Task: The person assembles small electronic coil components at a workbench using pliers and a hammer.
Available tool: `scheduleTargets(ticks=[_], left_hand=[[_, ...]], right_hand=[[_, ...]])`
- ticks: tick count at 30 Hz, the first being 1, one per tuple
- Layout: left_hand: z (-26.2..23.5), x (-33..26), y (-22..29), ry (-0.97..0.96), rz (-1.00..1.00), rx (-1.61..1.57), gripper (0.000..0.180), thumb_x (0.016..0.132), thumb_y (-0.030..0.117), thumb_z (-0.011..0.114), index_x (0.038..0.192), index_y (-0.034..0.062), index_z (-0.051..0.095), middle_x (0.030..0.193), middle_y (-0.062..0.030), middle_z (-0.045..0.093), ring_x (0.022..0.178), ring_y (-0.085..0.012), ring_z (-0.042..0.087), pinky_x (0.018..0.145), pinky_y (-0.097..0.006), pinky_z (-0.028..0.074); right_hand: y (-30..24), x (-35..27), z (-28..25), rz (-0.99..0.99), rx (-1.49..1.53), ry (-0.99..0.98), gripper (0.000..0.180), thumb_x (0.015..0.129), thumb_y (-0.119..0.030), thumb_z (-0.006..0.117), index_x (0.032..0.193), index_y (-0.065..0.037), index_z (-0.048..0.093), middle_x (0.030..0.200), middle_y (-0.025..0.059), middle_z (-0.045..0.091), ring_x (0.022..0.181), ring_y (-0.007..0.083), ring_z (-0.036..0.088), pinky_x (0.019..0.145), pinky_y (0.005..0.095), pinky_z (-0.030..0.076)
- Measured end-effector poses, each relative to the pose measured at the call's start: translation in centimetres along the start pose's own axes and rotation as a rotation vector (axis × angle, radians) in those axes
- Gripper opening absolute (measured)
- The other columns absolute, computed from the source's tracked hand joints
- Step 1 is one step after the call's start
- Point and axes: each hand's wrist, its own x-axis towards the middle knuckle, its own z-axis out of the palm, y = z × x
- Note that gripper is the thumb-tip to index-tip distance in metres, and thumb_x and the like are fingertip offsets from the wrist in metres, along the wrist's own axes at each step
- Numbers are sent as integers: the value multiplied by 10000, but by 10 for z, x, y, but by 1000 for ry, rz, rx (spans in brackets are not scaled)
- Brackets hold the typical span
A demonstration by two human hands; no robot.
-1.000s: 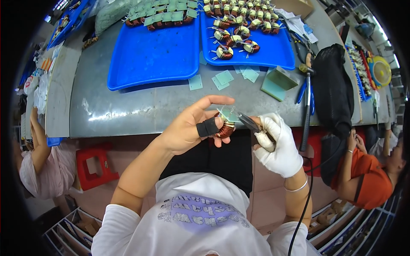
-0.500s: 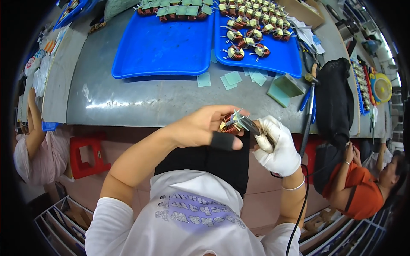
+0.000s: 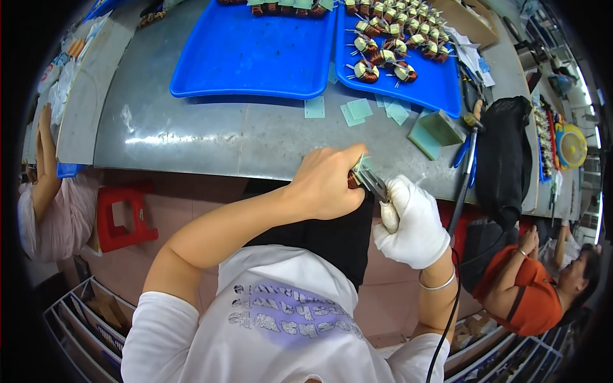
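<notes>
My left hand (image 3: 331, 184) is wrapped round a copper-wound ring coil (image 3: 353, 180), most of it hidden by the fingers. A small pale green plate (image 3: 362, 164) sits against the coil, with thin wire leads by it. My right hand (image 3: 415, 223), in a white glove, is closed on the handles of pliers (image 3: 375, 185). The jaws point at the plate and leads; whether they grip a lead I cannot tell. Both hands are just off the table's front edge.
One blue tray (image 3: 255, 60) has plate-topped coils at its far end. Another blue tray (image 3: 424, 101) holds many coils. Loose green plates (image 3: 359, 108), a green block (image 3: 442, 131) and a black bag (image 3: 503, 159) lie on the metal table (image 3: 191, 150). People sit at both sides.
My left hand has turned over, its back now uppermost and its fingers closed further round the coil. The pliers stay at the coil's plate. The whole view has shifted slightly.
</notes>
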Motion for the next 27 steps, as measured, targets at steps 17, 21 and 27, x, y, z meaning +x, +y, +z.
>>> scheduleTargets(ticks=[17,21,27], left_hand=[[5,1,2,76,-29,23,207,694,11,608,886,42,537,662,-161,585,615,-372,575,561,-392,427],[-2,-1,3,-32,-107,-104,263,714,-41,629,946,32,529,747,-77,603,676,-178,574,633,-311,446],[-16,-3,7,-111,-184,-707,476,799,-9,708,1228,29,506,1029,-43,571,900,-136,563,785,-281,471]], right_hand=[[-15,-7,12,54,-356,127,386,642,-131,692,981,-62,522,863,115,522,773,312,573,651,429,490],[-12,-8,8,73,-282,143,395,643,-139,697,1002,-73,546,881,115,531,800,319,559,670,433,487],[2,-18,5,173,26,300,464,736,-85,692,1184,-54,575,975,146,585,884,336,603,770,406,510]])
